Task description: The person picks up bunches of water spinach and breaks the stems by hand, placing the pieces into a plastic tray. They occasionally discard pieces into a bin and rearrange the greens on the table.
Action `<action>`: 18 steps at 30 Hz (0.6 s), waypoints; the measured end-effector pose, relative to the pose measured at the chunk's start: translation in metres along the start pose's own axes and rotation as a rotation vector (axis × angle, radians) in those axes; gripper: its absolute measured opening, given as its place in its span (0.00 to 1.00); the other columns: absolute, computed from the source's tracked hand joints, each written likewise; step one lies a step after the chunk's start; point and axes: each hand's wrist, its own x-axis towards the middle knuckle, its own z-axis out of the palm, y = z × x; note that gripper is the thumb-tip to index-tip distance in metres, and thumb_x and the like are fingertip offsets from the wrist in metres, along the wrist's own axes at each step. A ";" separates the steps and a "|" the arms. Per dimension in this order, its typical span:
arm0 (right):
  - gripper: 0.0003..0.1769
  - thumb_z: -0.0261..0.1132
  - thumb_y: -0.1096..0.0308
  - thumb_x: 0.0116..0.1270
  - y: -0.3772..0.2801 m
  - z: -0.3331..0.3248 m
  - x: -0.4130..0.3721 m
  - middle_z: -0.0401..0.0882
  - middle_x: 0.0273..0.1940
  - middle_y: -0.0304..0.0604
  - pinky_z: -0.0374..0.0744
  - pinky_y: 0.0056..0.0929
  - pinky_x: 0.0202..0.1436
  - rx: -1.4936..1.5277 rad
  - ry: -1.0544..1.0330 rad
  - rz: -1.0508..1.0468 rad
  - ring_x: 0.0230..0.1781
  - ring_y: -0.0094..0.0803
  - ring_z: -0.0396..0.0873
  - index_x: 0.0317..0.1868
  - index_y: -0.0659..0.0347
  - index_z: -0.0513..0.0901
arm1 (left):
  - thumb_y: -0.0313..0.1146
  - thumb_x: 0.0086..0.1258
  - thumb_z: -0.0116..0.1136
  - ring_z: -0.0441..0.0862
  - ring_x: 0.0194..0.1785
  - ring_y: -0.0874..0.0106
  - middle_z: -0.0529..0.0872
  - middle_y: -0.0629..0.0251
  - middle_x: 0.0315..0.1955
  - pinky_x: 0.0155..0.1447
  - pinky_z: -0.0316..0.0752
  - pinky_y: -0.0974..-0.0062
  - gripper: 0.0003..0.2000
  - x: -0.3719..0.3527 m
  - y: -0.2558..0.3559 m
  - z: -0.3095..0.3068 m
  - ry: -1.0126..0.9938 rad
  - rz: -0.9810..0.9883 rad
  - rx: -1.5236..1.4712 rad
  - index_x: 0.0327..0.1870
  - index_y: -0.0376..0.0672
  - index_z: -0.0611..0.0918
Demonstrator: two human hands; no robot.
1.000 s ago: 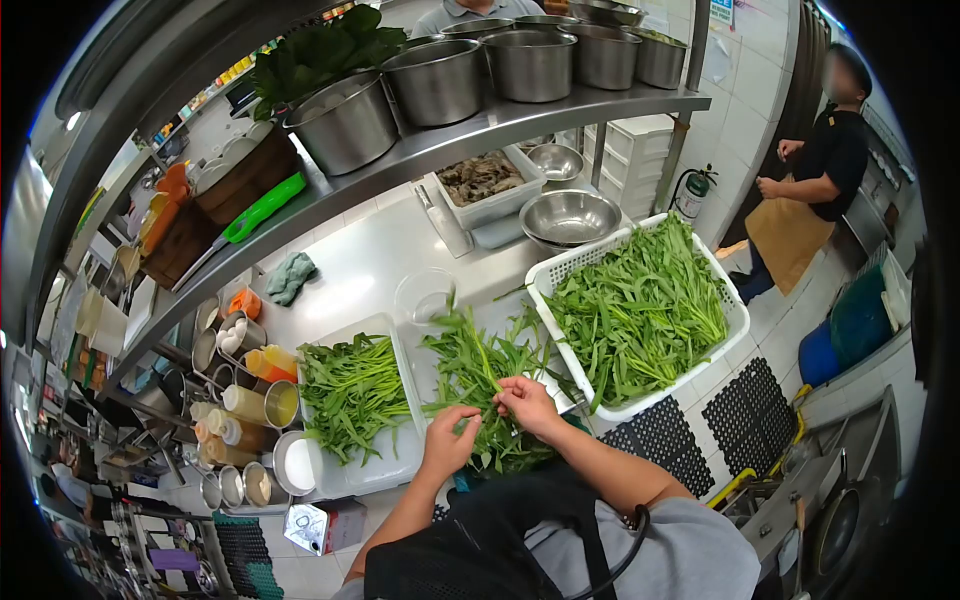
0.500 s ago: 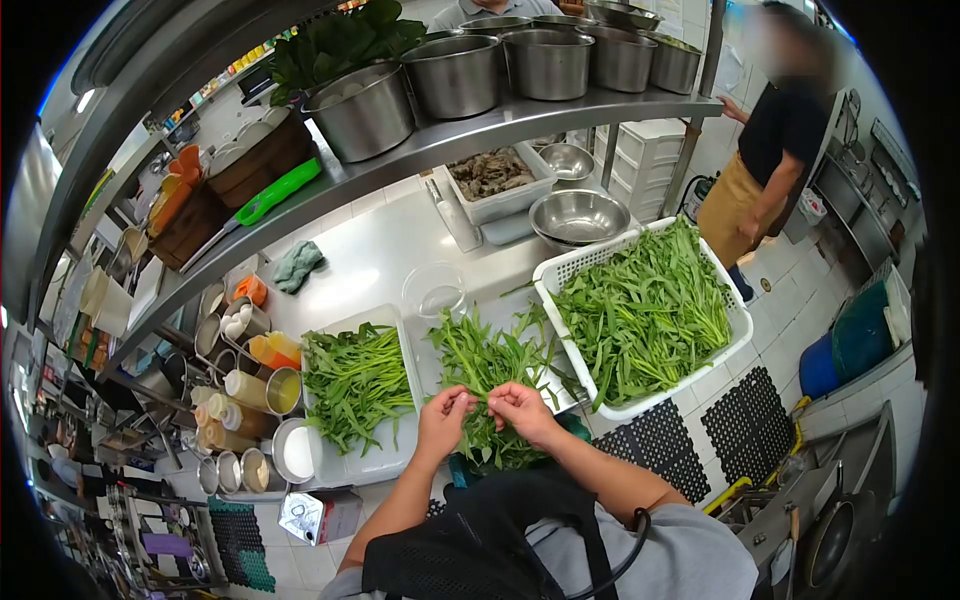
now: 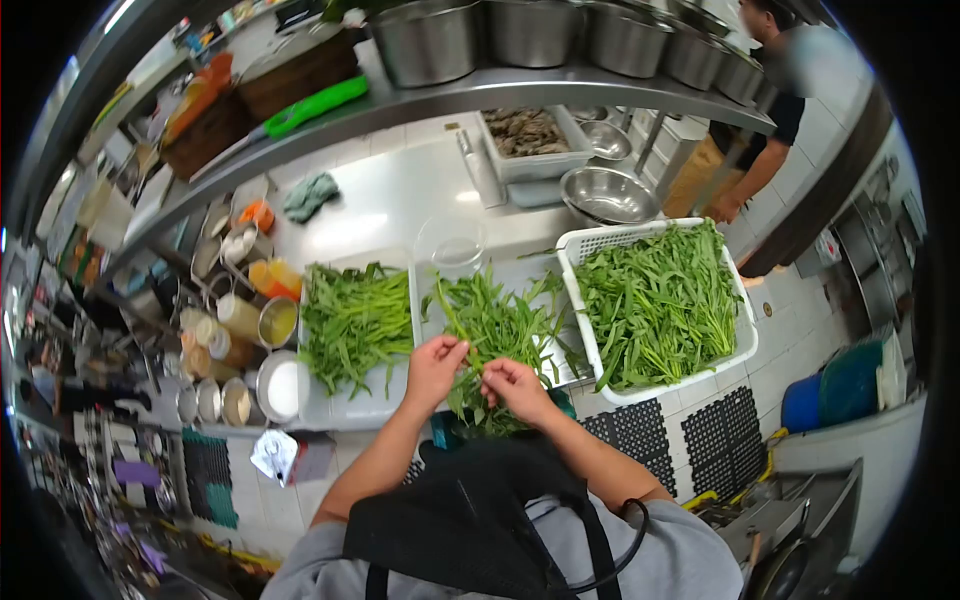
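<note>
Both hands are over the near edge of a loose pile of leafy green stems in the middle of the counter. My left hand is closed, its fingertips pinching a green stem. A little to the right and lower, my right hand is closed too, with fingers pressed together at the leaves; what they hold is too small to make out. Left of the pile, long greens lie in a shallow tray. On the right, a white perforated basket is heaped with more greens.
Sauce bottles and a bowl of white powder stand at the left. Farther back are a green cloth, a clear round lid, a steel bowl and a steel shelf with pots. Another person stands behind the basket.
The view has shifted, so the shelf sits higher in it. My hands have moved slightly apart, the right one lower. The other person has come nearer the basket.
</note>
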 end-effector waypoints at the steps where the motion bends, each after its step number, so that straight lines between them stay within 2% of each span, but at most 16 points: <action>1: 0.08 0.59 0.68 0.72 -0.002 -0.001 0.001 0.80 0.30 0.37 0.77 0.21 0.30 0.008 0.017 -0.027 0.24 0.20 0.75 0.45 0.64 0.77 | 0.31 0.70 0.59 0.79 0.30 0.82 0.84 0.68 0.28 0.34 0.71 0.83 0.07 0.000 0.002 0.000 0.000 0.032 -0.030 0.34 0.37 0.80; 5: 0.09 0.58 0.69 0.72 -0.007 -0.004 0.006 0.80 0.30 0.39 0.77 0.21 0.29 0.069 0.078 -0.106 0.24 0.21 0.75 0.47 0.65 0.76 | 0.32 0.70 0.60 0.82 0.31 0.80 0.85 0.67 0.27 0.34 0.72 0.84 0.08 -0.001 0.000 -0.006 -0.011 0.021 -0.018 0.34 0.37 0.79; 7: 0.09 0.59 0.69 0.72 -0.008 -0.005 0.008 0.80 0.30 0.39 0.77 0.21 0.29 0.034 0.078 -0.109 0.24 0.21 0.75 0.47 0.66 0.76 | 0.33 0.69 0.61 0.77 0.26 0.84 0.82 0.70 0.22 0.29 0.67 0.84 0.10 -0.002 0.003 -0.005 0.004 -0.051 -0.019 0.30 0.38 0.78; 8: 0.09 0.59 0.69 0.72 -0.010 -0.006 0.008 0.80 0.30 0.39 0.76 0.21 0.29 0.007 0.090 -0.120 0.24 0.21 0.75 0.47 0.66 0.76 | 0.33 0.69 0.61 0.77 0.26 0.84 0.82 0.70 0.22 0.29 0.67 0.84 0.10 -0.003 0.003 -0.005 -0.002 -0.041 -0.022 0.30 0.38 0.78; 10: 0.11 0.60 0.70 0.71 -0.014 -0.006 0.004 0.80 0.30 0.39 0.75 0.20 0.29 -0.024 0.088 -0.095 0.24 0.20 0.75 0.49 0.66 0.76 | 0.34 0.69 0.61 0.69 0.22 0.86 0.77 0.73 0.18 0.25 0.62 0.84 0.13 -0.003 0.002 -0.010 0.151 0.063 0.167 0.25 0.39 0.77; 11: 0.11 0.60 0.70 0.71 -0.014 -0.007 0.003 0.80 0.30 0.39 0.75 0.20 0.29 -0.044 0.091 -0.079 0.24 0.20 0.75 0.49 0.67 0.77 | 0.34 0.69 0.61 0.69 0.22 0.86 0.77 0.73 0.18 0.25 0.62 0.84 0.13 0.001 0.002 -0.011 0.132 0.096 0.168 0.25 0.39 0.77; 13: 0.11 0.61 0.70 0.70 -0.009 -0.010 0.004 0.80 0.30 0.37 0.74 0.19 0.29 -0.138 0.065 -0.081 0.25 0.18 0.74 0.48 0.66 0.78 | 0.36 0.68 0.62 0.68 0.21 0.85 0.76 0.73 0.16 0.25 0.61 0.81 0.13 0.003 0.000 -0.010 0.217 0.144 0.237 0.24 0.39 0.78; 17: 0.12 0.65 0.67 0.67 -0.012 -0.004 0.001 0.83 0.31 0.36 0.75 0.19 0.33 -0.402 0.025 -0.128 0.29 0.18 0.77 0.47 0.65 0.82 | 0.37 0.67 0.63 0.65 0.22 0.86 0.75 0.75 0.17 0.25 0.60 0.82 0.15 0.003 0.012 -0.004 0.102 0.191 0.325 0.23 0.36 0.79; 18: 0.12 0.65 0.68 0.67 -0.013 -0.004 0.000 0.84 0.32 0.37 0.76 0.20 0.34 -0.494 0.016 -0.151 0.29 0.18 0.77 0.47 0.65 0.83 | 0.38 0.67 0.64 0.66 0.22 0.85 0.76 0.75 0.17 0.25 0.61 0.81 0.14 0.003 0.011 -0.004 0.067 0.136 0.313 0.27 0.35 0.81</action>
